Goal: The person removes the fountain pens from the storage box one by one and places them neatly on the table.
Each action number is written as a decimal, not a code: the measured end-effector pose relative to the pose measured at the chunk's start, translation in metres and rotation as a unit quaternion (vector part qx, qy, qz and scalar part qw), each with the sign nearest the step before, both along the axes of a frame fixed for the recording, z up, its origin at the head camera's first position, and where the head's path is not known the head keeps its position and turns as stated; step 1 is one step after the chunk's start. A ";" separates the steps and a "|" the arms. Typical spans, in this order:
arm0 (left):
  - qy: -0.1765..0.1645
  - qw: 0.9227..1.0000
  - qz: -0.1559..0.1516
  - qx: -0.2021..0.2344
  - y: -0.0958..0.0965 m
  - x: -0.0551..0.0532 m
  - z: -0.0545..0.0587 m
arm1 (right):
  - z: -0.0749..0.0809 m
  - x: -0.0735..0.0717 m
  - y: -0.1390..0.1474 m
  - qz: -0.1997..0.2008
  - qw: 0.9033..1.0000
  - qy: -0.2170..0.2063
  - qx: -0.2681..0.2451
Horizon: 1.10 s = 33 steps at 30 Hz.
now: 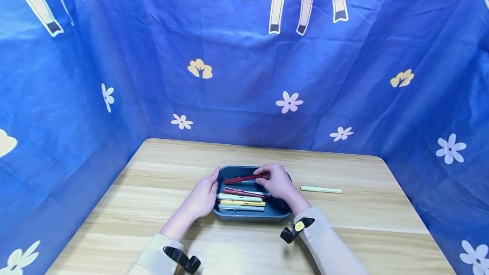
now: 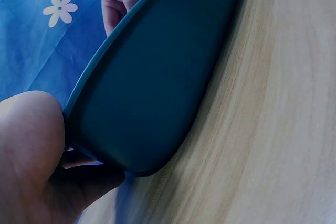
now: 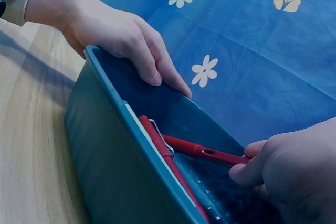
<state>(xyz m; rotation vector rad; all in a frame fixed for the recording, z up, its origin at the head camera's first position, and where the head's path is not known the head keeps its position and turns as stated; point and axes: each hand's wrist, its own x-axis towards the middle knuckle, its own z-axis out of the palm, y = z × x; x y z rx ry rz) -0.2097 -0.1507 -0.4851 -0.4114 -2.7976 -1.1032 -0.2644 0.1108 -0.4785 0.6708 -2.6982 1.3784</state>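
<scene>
A dark teal plastic bin stands on the table with several pens inside. My left hand grips its left end, thumb over the rim and fingers against the outer wall in the left wrist view. Inside the bin, my right hand pinches one end of a red pen, whose other end points left toward the far wall. Nearer the front lie a dark red pen, a mint pen, a yellow pen and a light blue pen, roughly side by side.
A pale green pen lies on the wooden table to the right of the bin. Blue patterned cloth hangs behind the table and along both sides. Both wrists wear dark straps with small cameras.
</scene>
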 end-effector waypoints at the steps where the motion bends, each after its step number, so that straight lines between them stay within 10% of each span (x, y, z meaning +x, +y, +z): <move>1: 0.001 1.000 -0.001 -0.001 0.000 0.000 0.000 | 0.000 -0.001 0.001 0.000 1.000 0.001 -0.004; 33: -0.006 1.000 -0.004 -0.008 -0.002 -0.006 0.004 | 0.042 0.011 0.024 -0.001 0.992 -0.038 -0.120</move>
